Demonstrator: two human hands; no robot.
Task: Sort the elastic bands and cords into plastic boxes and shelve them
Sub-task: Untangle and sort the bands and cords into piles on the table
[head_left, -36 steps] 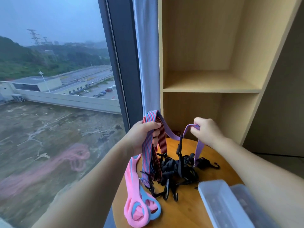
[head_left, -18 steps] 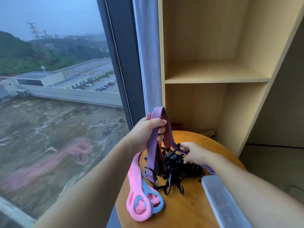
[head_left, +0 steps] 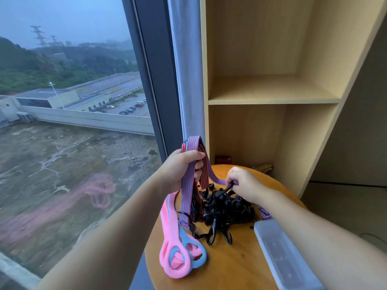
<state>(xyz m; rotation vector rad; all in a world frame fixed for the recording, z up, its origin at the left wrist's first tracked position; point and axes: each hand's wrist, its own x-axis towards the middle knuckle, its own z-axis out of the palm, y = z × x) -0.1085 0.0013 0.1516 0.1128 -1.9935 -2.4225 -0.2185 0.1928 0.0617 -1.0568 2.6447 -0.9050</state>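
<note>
My left hand (head_left: 182, 168) grips a folded bunch of red-and-blue striped elastic cords (head_left: 191, 191), held up above the round wooden table (head_left: 234, 262). Their lower ends hang down to a tangle of black hooks (head_left: 225, 208) on the table. My right hand (head_left: 244, 184) is down at that tangle, pinching a black hook and a purple strap (head_left: 217, 181) that runs from the bunch. Pink and blue elastic bands (head_left: 178, 252) lie at the table's left edge. A clear plastic box (head_left: 282, 254) sits at the right, partly behind my right forearm.
A light wooden shelf unit (head_left: 272, 101) stands behind the table with two open compartments. A small reddish object (head_left: 223, 159) and a yellowish object (head_left: 262, 167) sit low in it. A large window (head_left: 73, 122) and a curtain (head_left: 188, 80) are on the left.
My right hand dropped from holding the purple strap up to the black hook tangle on the table. The left hand kept the striped bunch raised. The camera tilted and shifted slightly.
</note>
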